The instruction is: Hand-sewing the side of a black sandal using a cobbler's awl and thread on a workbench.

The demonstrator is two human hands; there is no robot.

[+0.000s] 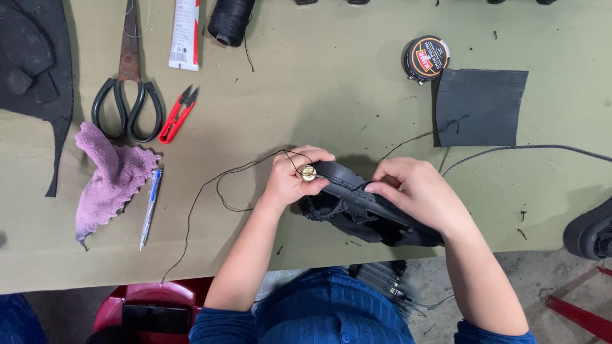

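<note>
left hand [290,175] fingers pinch brass-tipped tool [308,172] | right hand [417,191] fingers clamp black shoe [357,207] — matte, ridged

Occlusions: right hand [417,194] is covering the middle of the black shoe [357,210]; its far end is disappearing under the palm. Left hand [294,175] is wrapping around a small brass-coloured tool [308,172], only its round end showing, shaft hidden. Thread [210,197] is getting too thin to follow near the tabletop [319,89] edge. Top edge is cutting off the scissors [127,76] tips, the white tube [185,35] and the thread spool [229,20]. Right edge is cropping a second shoe [590,232]; left edge is cropping the dark material [32,70]. Phone on the red stool [153,306] is lying partly behind the forearm.
</note>
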